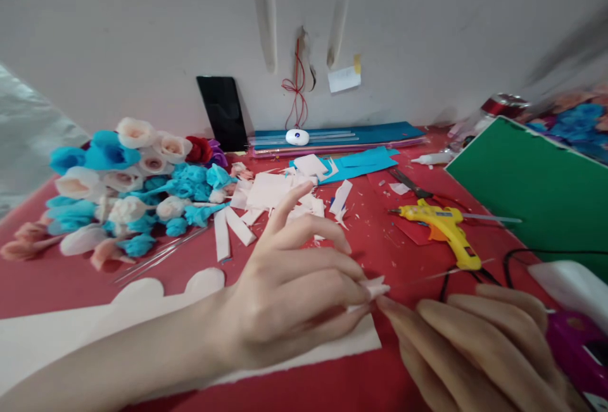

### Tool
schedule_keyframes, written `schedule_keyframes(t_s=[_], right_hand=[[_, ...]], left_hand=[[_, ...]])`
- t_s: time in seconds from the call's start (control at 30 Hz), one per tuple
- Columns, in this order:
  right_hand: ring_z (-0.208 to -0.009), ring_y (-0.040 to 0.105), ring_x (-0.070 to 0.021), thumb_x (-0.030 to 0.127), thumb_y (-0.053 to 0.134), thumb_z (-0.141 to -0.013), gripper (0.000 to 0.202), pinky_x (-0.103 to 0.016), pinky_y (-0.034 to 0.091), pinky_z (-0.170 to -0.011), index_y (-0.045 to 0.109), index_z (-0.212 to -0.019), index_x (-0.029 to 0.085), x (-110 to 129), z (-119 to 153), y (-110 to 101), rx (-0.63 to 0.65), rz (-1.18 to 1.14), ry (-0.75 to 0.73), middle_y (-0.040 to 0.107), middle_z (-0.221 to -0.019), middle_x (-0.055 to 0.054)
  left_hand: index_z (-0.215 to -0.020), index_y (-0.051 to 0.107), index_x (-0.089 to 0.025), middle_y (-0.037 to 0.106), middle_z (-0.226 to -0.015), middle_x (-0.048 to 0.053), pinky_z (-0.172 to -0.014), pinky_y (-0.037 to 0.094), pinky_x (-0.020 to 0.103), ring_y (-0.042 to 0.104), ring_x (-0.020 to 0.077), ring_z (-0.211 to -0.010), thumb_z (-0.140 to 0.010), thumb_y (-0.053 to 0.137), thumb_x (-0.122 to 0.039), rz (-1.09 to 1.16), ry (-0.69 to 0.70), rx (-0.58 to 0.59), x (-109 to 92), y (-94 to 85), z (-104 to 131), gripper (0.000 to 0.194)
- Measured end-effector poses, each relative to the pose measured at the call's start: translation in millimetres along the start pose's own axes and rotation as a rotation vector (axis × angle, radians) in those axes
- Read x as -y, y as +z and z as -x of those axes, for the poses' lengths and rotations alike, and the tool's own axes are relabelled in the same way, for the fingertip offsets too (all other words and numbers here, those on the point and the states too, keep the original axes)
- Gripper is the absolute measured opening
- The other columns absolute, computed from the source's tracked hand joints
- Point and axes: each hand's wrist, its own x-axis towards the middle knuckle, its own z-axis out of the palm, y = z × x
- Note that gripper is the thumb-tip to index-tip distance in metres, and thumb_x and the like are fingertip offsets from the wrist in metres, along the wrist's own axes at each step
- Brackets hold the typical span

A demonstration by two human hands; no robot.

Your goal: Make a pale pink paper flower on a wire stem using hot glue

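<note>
Hands, left (289,292) pinching white paper (377,287), right (475,342) at its tip, grip unclear, yellow glue gun (453,235), label (448,214) unreadable

Ahead of you stands a pale grey wall (161,19) in soft light, a note (344,80) taped to it. Your red tabletop (28,285) reaches back toward that wall.

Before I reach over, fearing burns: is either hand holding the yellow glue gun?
No, the glue gun lies on the table, apart from the left hand and right hand.
</note>
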Motion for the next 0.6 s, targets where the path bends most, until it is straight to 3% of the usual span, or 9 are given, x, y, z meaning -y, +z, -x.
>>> schedule_keyframes(t_s=[0.23, 0.6], right_hand=[[-0.076, 0.048, -0.0146, 0.002, 0.057, -0.077, 0.02, -0.035, 0.036, -0.074, 0.063, -0.092, 0.014, -2.1, -1.7, 1.1, -0.006, -0.016, -0.015, 0.061, -0.072, -0.001], [-0.072, 0.047, -0.0152, 0.002, 0.057, -0.077, 0.019, -0.036, 0.035, -0.072, 0.062, -0.091, 0.014, -0.8, -5.4, 4.7, -0.029, -0.019, 0.011, 0.061, -0.071, -0.001]], left_hand=[[-0.069, 0.063, -0.018, 0.071, -0.069, -0.006, -0.109, 0.025, 0.053, 0.061, 0.0124, -0.074, -0.067, 0.072, -0.01, -0.044, 0.027, -0.006, -0.7, -0.2, 1.1, 0.012], [-0.071, 0.065, -0.019, 0.072, -0.074, -0.007, -0.112, 0.024, 0.05, 0.061, 0.0125, -0.077, -0.071, 0.069, -0.01, -0.103, 0.06, 0.026, 0.7, -1.4, 2.4, 0.01]])
